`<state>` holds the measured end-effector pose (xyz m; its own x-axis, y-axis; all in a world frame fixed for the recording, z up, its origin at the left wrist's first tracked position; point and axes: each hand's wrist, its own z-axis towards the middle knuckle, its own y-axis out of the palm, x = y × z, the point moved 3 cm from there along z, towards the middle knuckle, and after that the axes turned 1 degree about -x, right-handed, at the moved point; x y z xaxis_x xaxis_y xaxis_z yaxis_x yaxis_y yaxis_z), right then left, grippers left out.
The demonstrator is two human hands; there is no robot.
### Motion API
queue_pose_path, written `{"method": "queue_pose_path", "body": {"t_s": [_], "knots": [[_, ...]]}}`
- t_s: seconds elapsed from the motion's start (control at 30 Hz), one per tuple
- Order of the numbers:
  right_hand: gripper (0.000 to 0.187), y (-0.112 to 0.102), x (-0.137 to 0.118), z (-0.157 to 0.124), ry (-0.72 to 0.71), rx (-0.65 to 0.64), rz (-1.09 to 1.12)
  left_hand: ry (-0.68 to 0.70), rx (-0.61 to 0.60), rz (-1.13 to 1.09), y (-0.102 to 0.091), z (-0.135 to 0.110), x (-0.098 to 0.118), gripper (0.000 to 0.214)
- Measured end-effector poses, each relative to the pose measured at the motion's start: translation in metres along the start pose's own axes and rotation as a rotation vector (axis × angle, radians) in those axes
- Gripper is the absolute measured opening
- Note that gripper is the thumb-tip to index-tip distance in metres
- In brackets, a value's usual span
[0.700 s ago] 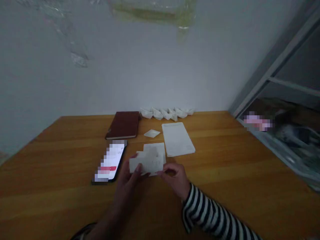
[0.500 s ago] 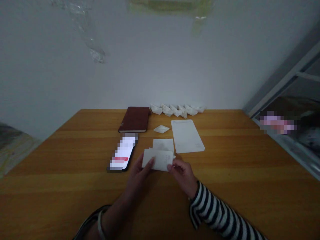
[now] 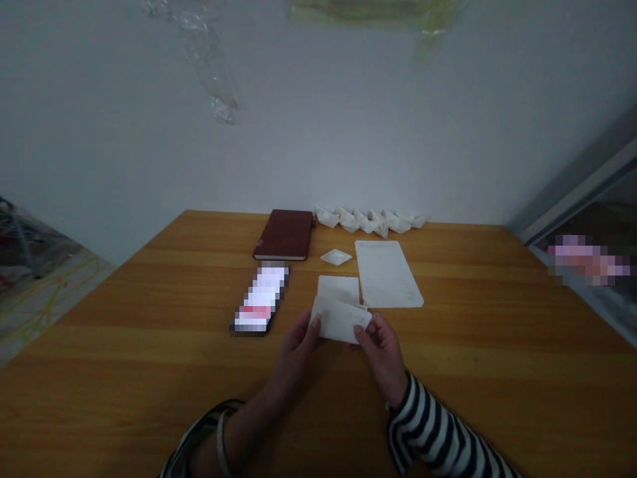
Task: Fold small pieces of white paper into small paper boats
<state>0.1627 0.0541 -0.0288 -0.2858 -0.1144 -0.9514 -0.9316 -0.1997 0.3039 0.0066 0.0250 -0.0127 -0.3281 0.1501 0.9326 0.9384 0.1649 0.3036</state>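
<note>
A folded white sheet of paper (image 3: 339, 321) is held between both hands, a little tilted, lower on its right side. My left hand (image 3: 297, 342) pinches its left end, thumb on top. At the right end, my right hand (image 3: 381, 348) grips it with the thumb in front and the fingers behind. Just beyond the held paper lies a smaller white piece of paper (image 3: 338, 287), partly covered by it. A diamond-shaped folded paper (image 3: 336, 257) rests farther back on the wooden table (image 3: 472, 318).
A stack of white sheets (image 3: 389, 273) lies to the right. Several folded paper boats (image 3: 371, 221) line the wall at the back. On the left are a dark red notebook (image 3: 284, 235) and a phone (image 3: 259, 299) with a lit screen.
The folded paper has tilted, its right end now lower, and its layers look more closely aligned. Both hands still hold it. The whole view has shifted slightly.
</note>
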Motion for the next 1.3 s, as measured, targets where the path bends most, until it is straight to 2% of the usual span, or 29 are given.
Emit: {"method": "queue_pose_path", "body": {"t_s": [0.1, 0.23, 0.3, 0.67, 0.8, 0.93, 1.07, 1.2, 1.3], "knots": [[0.029, 0.001, 0.001, -0.001, 0.018, -0.022, 0.024, -0.010, 0.040, 0.017, -0.001, -0.001, -0.001, 0.043], [0.058, 0.001, 0.000, -0.003, 0.026, -0.001, 0.039, -0.025, 0.068, 0.016, -0.003, -0.001, -0.004, 0.042], [0.066, 0.002, -0.001, -0.005, 0.043, 0.003, 0.020, -0.031, 0.082, 0.035, -0.004, -0.001, -0.005, 0.041], [0.057, 0.013, 0.000, -0.014, -0.004, -0.073, 0.017, -0.024, 0.112, 0.166, -0.003, 0.000, -0.001, 0.042], [0.056, 0.011, 0.001, -0.016, 0.016, -0.058, -0.038, -0.032, 0.093, 0.183, -0.003, -0.001, -0.001, 0.045], [0.055, 0.010, 0.002, -0.018, 0.030, -0.020, -0.085, 0.022, 0.130, 0.203, -0.003, -0.002, 0.000, 0.043], [0.057, 0.012, 0.000, -0.018, 0.049, -0.053, -0.055, 0.068, 0.135, 0.228, -0.002, -0.004, 0.001, 0.044], [0.042, 0.008, -0.001, -0.014, 0.008, -0.055, -0.177, 0.061, 0.156, 0.331, -0.004, -0.005, 0.004, 0.042], [0.039, 0.006, -0.001, -0.012, -0.017, -0.096, -0.280, 0.075, 0.167, 0.404, -0.006, -0.005, 0.007, 0.041]]}}
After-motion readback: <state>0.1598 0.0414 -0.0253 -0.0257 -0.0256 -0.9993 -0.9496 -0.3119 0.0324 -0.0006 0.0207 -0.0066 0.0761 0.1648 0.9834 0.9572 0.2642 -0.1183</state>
